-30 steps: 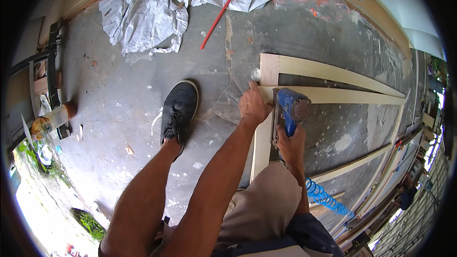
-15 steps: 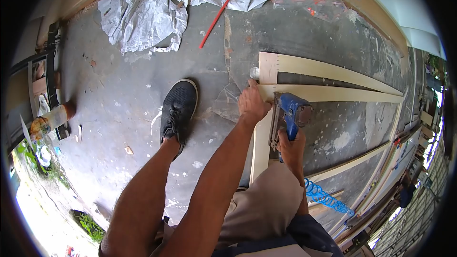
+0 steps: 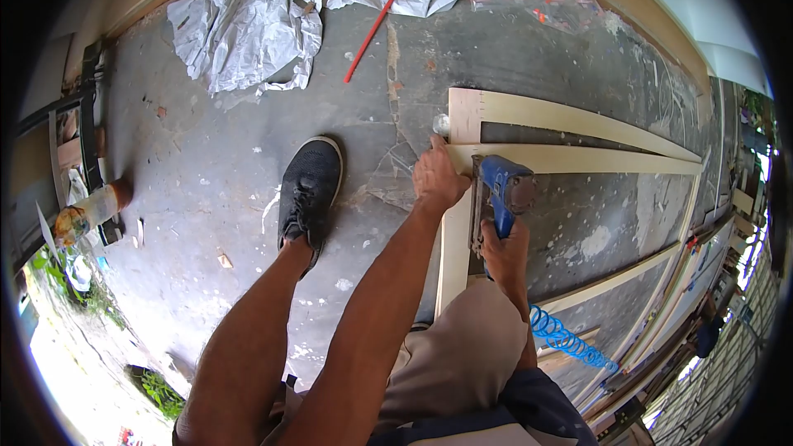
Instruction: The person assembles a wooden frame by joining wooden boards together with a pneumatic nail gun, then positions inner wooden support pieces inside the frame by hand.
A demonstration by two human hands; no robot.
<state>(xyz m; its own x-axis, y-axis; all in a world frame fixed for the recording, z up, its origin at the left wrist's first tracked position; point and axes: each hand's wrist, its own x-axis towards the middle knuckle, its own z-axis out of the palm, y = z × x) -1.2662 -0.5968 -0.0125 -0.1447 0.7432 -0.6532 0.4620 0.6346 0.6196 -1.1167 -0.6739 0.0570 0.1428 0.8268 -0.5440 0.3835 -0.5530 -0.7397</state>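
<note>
My left hand (image 3: 439,175) is closed over the corner of a pale wooden frame (image 3: 453,239), where a long wooden strip (image 3: 578,159) meets the upright piece. My right hand (image 3: 505,249) grips a blue air stapler (image 3: 504,180) by its handle. Its nose is close beside my left hand, at the joint; whether it touches the wood, I cannot tell. Another strip (image 3: 562,116) slants from the frame's top corner, with a row of staple marks near its left end. A coiled blue air hose (image 3: 570,339) trails at lower right.
Crumpled white paper (image 3: 248,37), a red stick (image 3: 370,37) and clear plastic packaging (image 3: 537,4) lie on the concrete floor (image 3: 206,173) ahead. My dark shoe (image 3: 311,190) stands left of the frame. A plastic bottle (image 3: 91,209) lies at far left; wood lengths crowd the right.
The stapler has tilted and shifted very slightly beside the joint, still in my right hand. My left hand stays in place on the frame.
</note>
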